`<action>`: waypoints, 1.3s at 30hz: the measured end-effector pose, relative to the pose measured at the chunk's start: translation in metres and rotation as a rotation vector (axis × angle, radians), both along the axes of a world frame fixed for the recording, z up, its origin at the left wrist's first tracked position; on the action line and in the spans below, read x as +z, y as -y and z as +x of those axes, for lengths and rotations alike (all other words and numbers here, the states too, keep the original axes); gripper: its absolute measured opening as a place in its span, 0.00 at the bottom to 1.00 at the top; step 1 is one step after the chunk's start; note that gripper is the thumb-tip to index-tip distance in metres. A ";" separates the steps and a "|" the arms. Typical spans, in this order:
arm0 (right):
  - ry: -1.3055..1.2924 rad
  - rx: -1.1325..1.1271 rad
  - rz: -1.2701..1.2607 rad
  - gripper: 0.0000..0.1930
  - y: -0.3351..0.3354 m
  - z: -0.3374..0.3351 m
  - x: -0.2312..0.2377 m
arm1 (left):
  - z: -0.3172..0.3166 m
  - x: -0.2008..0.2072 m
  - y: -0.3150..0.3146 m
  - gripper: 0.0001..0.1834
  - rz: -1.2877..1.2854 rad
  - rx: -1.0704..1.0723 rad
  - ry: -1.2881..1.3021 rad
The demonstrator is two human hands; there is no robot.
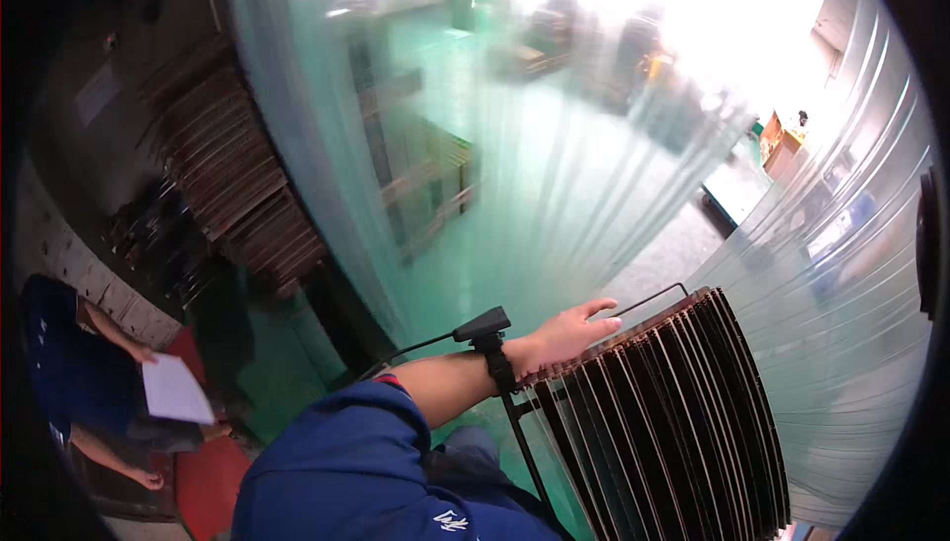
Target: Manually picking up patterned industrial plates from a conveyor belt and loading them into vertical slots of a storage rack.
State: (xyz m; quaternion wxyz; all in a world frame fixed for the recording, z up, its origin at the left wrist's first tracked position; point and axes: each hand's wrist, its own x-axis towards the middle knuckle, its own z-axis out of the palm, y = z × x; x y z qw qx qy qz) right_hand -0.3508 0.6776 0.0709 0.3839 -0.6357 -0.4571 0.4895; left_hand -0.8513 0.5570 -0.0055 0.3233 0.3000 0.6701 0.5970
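Note:
My left hand [566, 335] reaches in from the lower left in a blue short sleeve. It lies over the upper left edge of a row of dark thin panels [683, 412] with pale edges, standing upright side by side. The fingers I can make out are stretched out and apart; part of the hand's underside is hidden. A black strap [500, 368] circles my wrist, with a dark device [482, 325] on it. Just beyond my fingers a thin bent metal rod [653, 296] rises by the panels. My right hand does not show.
Translucent plastic strip curtains [554, 185] hang ahead and along the right. To the left, a person in dark blue [84, 363] holds a white sheet [176, 390] near a red seat [210, 482]. Behind that person stands a tall stack of brown sheets [228, 155].

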 end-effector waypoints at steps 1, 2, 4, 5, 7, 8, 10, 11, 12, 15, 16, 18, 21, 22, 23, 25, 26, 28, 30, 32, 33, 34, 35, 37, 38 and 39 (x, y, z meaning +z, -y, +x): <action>-0.012 0.009 -0.004 0.20 -0.001 -0.006 -0.002 | 0.001 0.005 0.004 0.33 -0.023 -0.013 -0.012; -0.019 -0.012 0.000 0.20 0.006 -0.009 -0.001 | 0.001 0.010 0.004 0.33 -0.019 -0.041 -0.013; -0.012 -0.054 0.006 0.21 0.017 -0.012 0.007 | -0.003 0.017 0.005 0.34 -0.063 -0.110 0.085; -0.011 -0.066 0.012 0.21 0.019 -0.012 0.011 | -0.004 0.017 0.003 0.35 -0.029 -0.095 0.020; -0.008 -0.095 0.011 0.22 0.022 -0.011 0.003 | -0.008 0.013 0.006 0.35 -0.063 -0.107 0.028; 0.006 -0.117 0.021 0.22 0.016 0.007 -0.005 | -0.006 0.017 0.002 0.35 -0.092 -0.113 0.048; -0.098 -0.130 -0.076 0.22 0.007 0.057 -0.031 | -0.007 0.024 0.002 0.36 -0.115 -0.149 0.074; -0.147 -0.164 -0.090 0.22 0.012 0.062 -0.032 | -0.010 0.025 0.000 0.37 -0.144 -0.166 0.088; -0.144 -0.172 -0.089 0.22 0.006 0.091 -0.054 | -0.015 0.027 0.003 0.37 -0.144 -0.174 0.091; -0.170 0.154 -0.074 0.23 0.011 0.164 -0.087 | -0.014 0.032 -0.006 0.36 -0.128 -0.195 0.102; -0.154 0.091 -0.072 0.23 0.027 0.140 -0.080 | -0.023 0.034 -0.003 0.36 -0.167 -0.206 0.089; -0.119 -0.013 -0.037 0.25 0.033 0.075 -0.058 | -0.038 0.027 -0.019 0.35 -0.185 -0.198 0.073; -0.116 -0.119 -0.042 0.26 0.026 -0.030 -0.033 | -0.064 -0.007 -0.047 0.34 -0.167 -0.190 -0.029; -0.118 -0.102 -0.043 0.26 0.012 -0.056 -0.033 | -0.075 -0.010 -0.057 0.34 -0.181 -0.194 0.021; -0.108 -0.102 -0.027 0.26 -0.018 -0.090 -0.032 | -0.097 -0.011 -0.073 0.35 -0.152 -0.169 0.056; -0.054 -0.046 -0.035 0.28 -0.061 -0.124 -0.035 | -0.132 -0.018 -0.088 0.36 -0.158 -0.125 0.082; -0.030 0.041 -0.049 0.29 -0.093 -0.138 -0.049 | -0.156 -0.021 -0.091 0.36 -0.186 -0.075 0.057; -0.052 0.241 -0.004 0.30 -0.136 -0.184 -0.048 | -0.191 -0.025 -0.104 0.37 -0.211 -0.018 0.079; -0.028 0.335 0.005 0.30 -0.182 -0.224 -0.053 | -0.238 -0.031 -0.112 0.38 -0.170 0.032 0.025; -0.003 0.400 0.025 0.29 -0.222 -0.275 -0.057 | -0.287 -0.035 -0.120 0.38 -0.184 0.097 0.014; 0.005 0.422 0.018 0.29 -0.240 -0.310 -0.060 | -0.313 -0.038 -0.124 0.38 -0.206 0.125 -0.005; 0.006 0.434 0.014 0.28 -0.259 -0.344 -0.062 | -0.341 -0.041 -0.126 0.38 -0.204 0.145 -0.007; 0.004 0.438 0.012 0.28 -0.271 -0.379 -0.066 | -0.369 -0.044 -0.129 0.38 -0.225 0.165 -0.017; 0.012 0.444 0.035 0.27 -0.293 -0.454 -0.067 | -0.439 -0.047 -0.139 0.37 -0.260 0.189 0.003; 0.011 0.443 0.023 0.27 -0.306 -0.489 -0.069 | -0.472 -0.045 -0.145 0.37 -0.256 0.175 -0.001; 0.000 0.430 0.011 0.26 -0.318 -0.519 -0.070 | -0.503 -0.044 -0.150 0.36 -0.253 0.199 0.019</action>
